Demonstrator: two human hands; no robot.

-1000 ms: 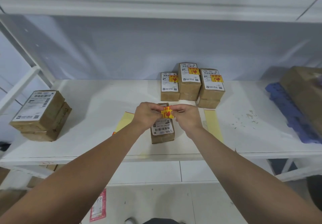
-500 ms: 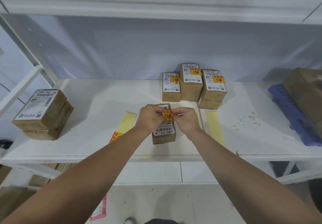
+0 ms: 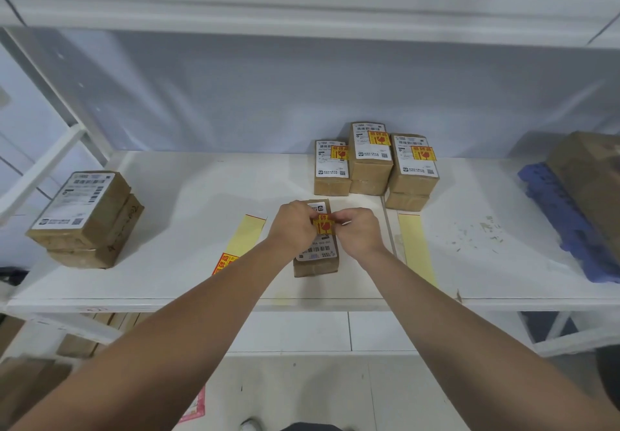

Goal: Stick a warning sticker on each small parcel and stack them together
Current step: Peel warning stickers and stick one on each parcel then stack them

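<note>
A small brown parcel [image 3: 317, 264] with a white barcode label lies on the white shelf [image 3: 188, 263] in front of me. Over its far half sits a yellow-and-red warning sticker [image 3: 324, 225]. My left hand [image 3: 295, 227] pinches the sticker's left edge and my right hand [image 3: 359, 231] pinches its right edge. Whether the sticker touches the label I cannot tell. Behind stand stickered parcels in three piles [image 3: 370, 159]. A sticker strip [image 3: 246, 236] lies left of my left wrist, with one sticker [image 3: 224, 263] at its near end.
Two larger brown boxes [image 3: 85, 219] are stacked at the shelf's left. A yellow backing strip [image 3: 414, 246] lies to the right of my hands. A blue object [image 3: 567, 222] and a big box [image 3: 590, 179] fill the right end. An upper shelf [image 3: 302, 1] hangs overhead.
Both hands have come down with the sticker from above the parcel to just over its label. The parcel itself has not moved.
</note>
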